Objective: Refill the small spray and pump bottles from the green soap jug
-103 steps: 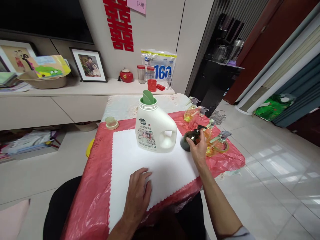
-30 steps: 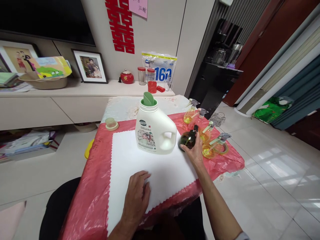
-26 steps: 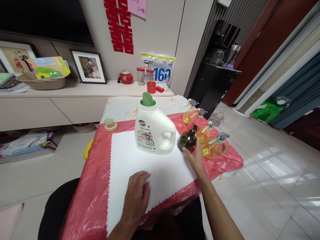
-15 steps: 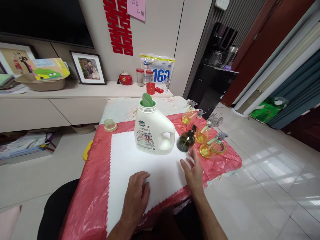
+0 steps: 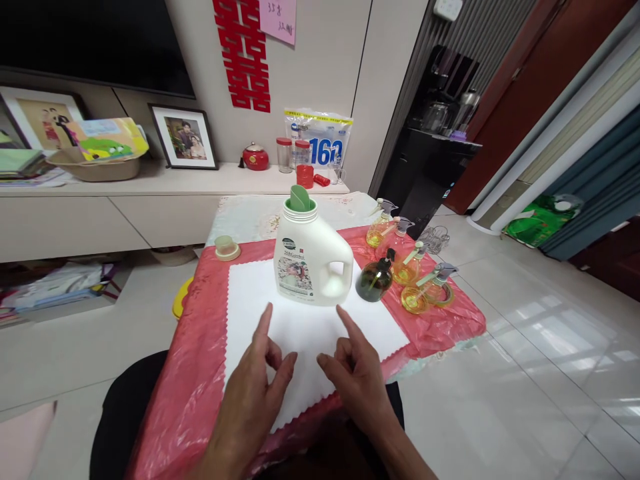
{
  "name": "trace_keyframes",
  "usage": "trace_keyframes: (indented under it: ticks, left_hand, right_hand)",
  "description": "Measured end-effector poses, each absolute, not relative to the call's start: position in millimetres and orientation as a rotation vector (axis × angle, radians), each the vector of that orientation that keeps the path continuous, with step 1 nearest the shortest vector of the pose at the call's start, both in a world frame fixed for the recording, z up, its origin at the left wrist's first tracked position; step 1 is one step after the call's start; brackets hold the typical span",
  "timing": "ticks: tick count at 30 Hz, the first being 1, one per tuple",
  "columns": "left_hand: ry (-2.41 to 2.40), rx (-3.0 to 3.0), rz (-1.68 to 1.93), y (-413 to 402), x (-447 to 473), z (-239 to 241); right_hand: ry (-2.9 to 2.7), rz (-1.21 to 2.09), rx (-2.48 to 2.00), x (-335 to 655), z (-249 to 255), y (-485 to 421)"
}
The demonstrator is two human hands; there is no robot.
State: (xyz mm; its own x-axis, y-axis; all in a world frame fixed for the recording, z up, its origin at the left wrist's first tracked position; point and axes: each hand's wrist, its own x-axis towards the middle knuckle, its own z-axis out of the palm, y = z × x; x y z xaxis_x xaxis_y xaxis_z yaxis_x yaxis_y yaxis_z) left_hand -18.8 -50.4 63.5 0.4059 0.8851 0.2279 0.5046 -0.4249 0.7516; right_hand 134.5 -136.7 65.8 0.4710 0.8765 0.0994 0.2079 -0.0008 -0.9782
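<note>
My left hand (image 5: 257, 387) and my right hand (image 5: 354, 373) hover side by side over the near part of a white cloth (image 5: 250, 293), index fingers stretched forward, the other fingers loosely bent, nothing in either. A white detergent jug (image 5: 310, 257) with a green spout stands on the cloth just beyond them. To its right stands a dark green spray bottle (image 5: 374, 280), upright at the cloth's edge.
The cloth lies on a red plastic sheet (image 5: 200, 373) over a small table. Several clear spray bottles with yellow liquid (image 5: 415, 287) crowd the right side. A pale cap (image 5: 226, 248) sits at the far left. Behind runs a low shelf (image 5: 150, 180) with picture frames and jars.
My right hand let go of the dark green bottle, left it standing by the jug, and drew back. My left hand lifted off the cloth. Both now hover together with index fingers out.
</note>
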Motion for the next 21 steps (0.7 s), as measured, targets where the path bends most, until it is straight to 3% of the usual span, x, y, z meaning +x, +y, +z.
trace_keyframes:
  ticks: [4,8,13,21]
  left_hand:
    - [1.249,2.114,1.028,-59.6,-21.8,86.3]
    - [1.236,2.276,1.149,-61.5,-16.8,67.2]
    - [1.311,2.498,0.863,-51.7,-15.9,39.7]
    - [1.257,2.568,0.922,-51.7,-20.9,39.5]
  right_hand:
    - [-1.212,0.169,-1.569,124.1,89.6,-143.9]
    - [-1.336,-0.202,-1.568,117.9,85.4,-136.5]
    - [-1.472,-0.225,-1.707,122.7,61.6,-123.1]
    - [-1.476,-0.188,-1.677,119.3,60.1,-124.1]
